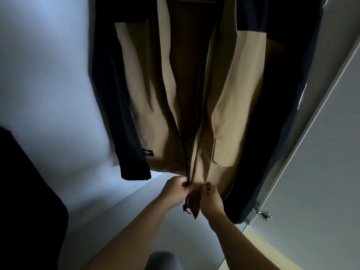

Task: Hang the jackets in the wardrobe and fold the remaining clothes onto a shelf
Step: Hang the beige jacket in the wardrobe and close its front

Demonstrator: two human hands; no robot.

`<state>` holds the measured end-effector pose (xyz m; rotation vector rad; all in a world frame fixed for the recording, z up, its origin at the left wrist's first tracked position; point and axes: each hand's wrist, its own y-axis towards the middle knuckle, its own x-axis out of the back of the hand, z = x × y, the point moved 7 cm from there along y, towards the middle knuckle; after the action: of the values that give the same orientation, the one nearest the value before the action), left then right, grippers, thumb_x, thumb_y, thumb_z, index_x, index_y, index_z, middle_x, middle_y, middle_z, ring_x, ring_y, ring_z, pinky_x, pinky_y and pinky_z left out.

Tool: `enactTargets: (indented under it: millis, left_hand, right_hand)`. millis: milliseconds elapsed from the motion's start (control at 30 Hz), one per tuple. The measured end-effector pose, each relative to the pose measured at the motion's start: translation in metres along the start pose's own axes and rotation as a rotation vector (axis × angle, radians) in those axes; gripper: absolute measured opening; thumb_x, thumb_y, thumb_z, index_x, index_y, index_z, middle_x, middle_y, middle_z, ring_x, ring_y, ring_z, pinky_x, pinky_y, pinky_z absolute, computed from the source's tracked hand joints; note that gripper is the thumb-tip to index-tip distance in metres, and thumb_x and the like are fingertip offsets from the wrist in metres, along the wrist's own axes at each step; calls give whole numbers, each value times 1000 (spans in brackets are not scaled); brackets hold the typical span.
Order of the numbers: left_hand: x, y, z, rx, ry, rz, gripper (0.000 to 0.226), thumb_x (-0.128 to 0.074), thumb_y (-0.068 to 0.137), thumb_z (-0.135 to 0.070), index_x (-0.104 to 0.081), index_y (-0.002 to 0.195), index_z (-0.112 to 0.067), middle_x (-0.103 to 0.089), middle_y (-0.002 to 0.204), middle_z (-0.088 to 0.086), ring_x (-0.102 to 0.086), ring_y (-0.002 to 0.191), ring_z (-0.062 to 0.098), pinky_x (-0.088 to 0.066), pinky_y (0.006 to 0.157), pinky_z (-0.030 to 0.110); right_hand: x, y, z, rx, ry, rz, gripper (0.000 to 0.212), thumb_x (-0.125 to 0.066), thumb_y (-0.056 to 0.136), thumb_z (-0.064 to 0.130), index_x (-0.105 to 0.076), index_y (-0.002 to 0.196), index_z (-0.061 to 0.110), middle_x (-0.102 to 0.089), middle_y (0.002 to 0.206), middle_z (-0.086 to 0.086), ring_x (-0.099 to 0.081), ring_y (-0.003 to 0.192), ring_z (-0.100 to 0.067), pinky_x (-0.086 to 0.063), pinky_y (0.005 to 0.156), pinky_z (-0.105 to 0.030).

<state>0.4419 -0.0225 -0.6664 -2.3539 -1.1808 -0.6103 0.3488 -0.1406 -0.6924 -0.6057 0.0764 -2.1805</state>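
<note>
The jacket already hangs; your left grip and right grip each pinch a front edge at its hem, zip unjoined. Folding presumably remains.

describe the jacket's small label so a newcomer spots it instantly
Start at the tan jacket with navy sleeves hanging mid-frame. Follow its left-of-frame panel down, almost to the hem, beside the navy cuff. The label is a small dark rectangle with white lettering, the only dark patch on the tan cloth.
</note>
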Motion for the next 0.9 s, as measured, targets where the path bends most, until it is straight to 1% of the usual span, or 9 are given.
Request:
enactTargets:
  millis: [67,167,267,367,433,500,633,767,900]
  left_hand:
    - [-9,0,9,11,9,7,15,-57,100,-44,-60,94,-31,-64,86,-13,-64,87,16,-51,72,25]
    - [-17,3,12,10,66,-22,22,-50,103,-47,-54,96,-26,-62,86,-6,-65,82,15,-57,73,32]
    - [-24,7,11,-10,91,-30,28,-50,103,-47,-58,111,-22,-66,106,-4,-64,97,15,-57,81,31]
    - [-36,10,9,-45,34,74,35,-68,94,-37,-61,124,-20,-68,119,-2,-65,104,16,-58,83,27]
    - [-45,10,13,-40,85,126,44,-76,89,-37,-63,127,-19,-69,120,-2,-66,107,19,-58,86,29]
    - [-48,11,18,-7,136,129,47,-74,89,-44,-63,125,-16,-70,116,0,-68,105,20,-58,82,28]
    - [-41,19,16,-54,219,61,35,-68,92,-49,-67,105,-17,-70,95,-1,-68,85,16,-49,66,21]
    - [-39,31,15,-55,114,27,28,-71,89,-45,-68,101,-19,-69,91,-5,-66,82,13,-57,76,31]
    - [-42,43,21,-61,89,-18,26,-71,89,-45,-65,83,-20,-67,79,-5,-65,76,16,-50,65,27]
  right_hand:
    - [2,2,-5,3,-35,-27,19,-40,107,35,-47,115,20,-65,93,-4,-66,79,-21,-54,67,-36]
    - [6,5,-21,16,-137,-63,15,-48,104,33,-43,111,21,-65,102,-5,-64,81,-22,-50,65,-34]
    - [5,1,-45,-72,-168,-78,25,-51,102,41,-40,109,20,-64,112,-11,-62,87,-27,-47,70,-33]
    - [1,-3,-64,-207,-219,-23,44,-40,102,54,-48,113,12,-66,109,-14,-67,93,-34,-54,77,-41]
    - [-1,-7,-73,-318,-226,82,61,-30,101,61,-60,107,8,-73,95,-13,-74,78,-32,-57,66,-37]
    - [-2,-12,-78,-435,-133,122,72,-26,100,66,-66,95,6,-76,81,-10,-71,59,-25,-46,50,-26]
    - [-3,-9,-69,-404,11,118,53,-32,104,47,-67,94,9,-76,88,-12,-67,60,-18,-41,52,-23]
    - [-10,-4,-67,-335,166,203,22,-52,89,26,-68,100,15,-75,95,-10,-68,76,-22,-45,63,-30]
    - [-24,2,-76,-332,311,264,28,-59,85,19,-56,113,18,-77,91,-13,-70,73,-22,-46,67,-33]
